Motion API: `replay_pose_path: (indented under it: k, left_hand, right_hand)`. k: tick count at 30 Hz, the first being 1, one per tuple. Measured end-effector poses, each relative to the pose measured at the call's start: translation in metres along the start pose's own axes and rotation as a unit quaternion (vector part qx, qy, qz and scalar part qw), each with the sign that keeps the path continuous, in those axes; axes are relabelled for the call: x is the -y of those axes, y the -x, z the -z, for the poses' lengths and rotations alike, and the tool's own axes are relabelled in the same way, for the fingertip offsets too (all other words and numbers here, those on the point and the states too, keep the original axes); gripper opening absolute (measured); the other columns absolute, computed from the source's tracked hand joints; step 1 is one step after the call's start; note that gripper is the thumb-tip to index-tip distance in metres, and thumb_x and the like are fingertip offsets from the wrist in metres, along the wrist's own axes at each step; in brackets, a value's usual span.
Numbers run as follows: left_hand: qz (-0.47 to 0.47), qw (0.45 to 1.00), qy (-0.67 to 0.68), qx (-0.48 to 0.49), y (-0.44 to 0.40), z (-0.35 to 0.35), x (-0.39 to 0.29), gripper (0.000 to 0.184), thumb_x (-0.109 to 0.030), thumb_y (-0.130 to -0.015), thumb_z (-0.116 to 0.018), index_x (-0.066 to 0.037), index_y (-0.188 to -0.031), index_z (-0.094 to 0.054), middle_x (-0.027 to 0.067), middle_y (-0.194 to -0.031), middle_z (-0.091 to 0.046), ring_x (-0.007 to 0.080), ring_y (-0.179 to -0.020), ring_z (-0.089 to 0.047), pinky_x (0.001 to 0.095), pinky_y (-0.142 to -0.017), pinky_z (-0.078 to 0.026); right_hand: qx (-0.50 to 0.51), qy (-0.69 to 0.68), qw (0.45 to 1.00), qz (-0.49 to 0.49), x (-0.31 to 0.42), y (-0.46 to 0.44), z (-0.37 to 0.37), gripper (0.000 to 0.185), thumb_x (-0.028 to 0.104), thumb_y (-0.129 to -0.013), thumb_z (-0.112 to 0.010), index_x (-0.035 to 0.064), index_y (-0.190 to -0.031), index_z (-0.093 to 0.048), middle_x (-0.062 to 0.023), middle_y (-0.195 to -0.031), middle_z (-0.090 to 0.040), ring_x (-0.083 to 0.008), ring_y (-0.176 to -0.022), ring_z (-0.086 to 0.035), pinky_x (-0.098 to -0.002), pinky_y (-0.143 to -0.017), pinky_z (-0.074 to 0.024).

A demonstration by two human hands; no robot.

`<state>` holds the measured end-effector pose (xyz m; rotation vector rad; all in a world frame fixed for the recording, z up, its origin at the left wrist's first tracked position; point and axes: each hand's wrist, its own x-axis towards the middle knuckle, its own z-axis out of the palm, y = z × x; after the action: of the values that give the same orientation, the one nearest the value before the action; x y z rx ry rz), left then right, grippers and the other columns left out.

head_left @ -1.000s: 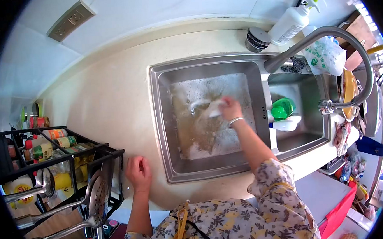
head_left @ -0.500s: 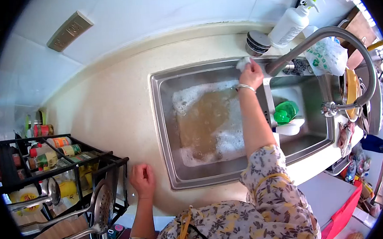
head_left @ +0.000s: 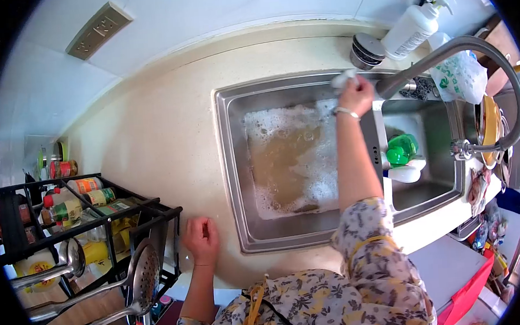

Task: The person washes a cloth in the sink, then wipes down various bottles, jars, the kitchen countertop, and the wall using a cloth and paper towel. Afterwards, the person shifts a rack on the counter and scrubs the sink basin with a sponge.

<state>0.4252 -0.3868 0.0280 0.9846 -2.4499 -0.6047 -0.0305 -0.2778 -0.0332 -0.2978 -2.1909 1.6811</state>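
Observation:
My right hand (head_left: 357,94) is closed on a small white cloth (head_left: 343,80) at the far rim of the sink, near the base of the tap. Part of the cloth is hidden under the fingers. Below that arm, the large sink basin (head_left: 236,164) holds cloudy brownish water (head_left: 287,167) with white suds. On the counter (head_left: 156,127), left of the sink, my left hand (head_left: 201,236) rests in a loose fist with nothing visible in it.
A curved tap (head_left: 501,58) arches over the smaller basin, which holds a green bottle (head_left: 402,149). Behind stand a lidded jar (head_left: 366,51) and a white pump bottle (head_left: 410,31). At left, a black rack (head_left: 138,213) carries bottles and hanging ladles (head_left: 142,280).
The whole view has shifted slightly, so the sink appears farther right. My right hand still grips the white cloth at the far rim. My left hand stays curled on the counter.

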Motion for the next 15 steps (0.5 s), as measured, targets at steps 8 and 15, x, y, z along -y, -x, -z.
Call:
replay_pose_path:
  k: [8, 15]
  left_hand:
    - [0.003, 1.0, 0.002, 0.011, -0.005, 0.001, -0.005, 0.009, -0.01, -0.081, -0.064, -0.008, -0.078, -0.055, 0.0087, -0.068, -0.051, 0.0249, -0.055, -0.052, 0.0372, -0.048, -0.04]
    - [0.007, 1.0, 0.003, 0.023, -0.006, 0.003, -0.008, 0.009, -0.01, -0.081, -0.065, -0.008, -0.079, -0.057, 0.0086, -0.068, -0.053, 0.0242, -0.054, -0.052, 0.0359, -0.047, -0.04]
  right_hand:
    - [0.066, 0.009, 0.991, 0.113, 0.029, 0.085, -0.034, 0.014, 0.002, -0.073, -0.071, 0.003, -0.085, -0.066, -0.011, -0.085, -0.06, -0.0245, -0.075, -0.059, -0.0355, -0.071, -0.0493]
    - [0.177, -0.049, 0.971, 0.155, 0.054, 0.183, -0.079, 0.016, 0.001, -0.07, -0.07, 0.0071, -0.084, -0.067, -0.0087, -0.081, -0.061, -0.0244, -0.068, -0.06, -0.0338, -0.063, -0.0507]
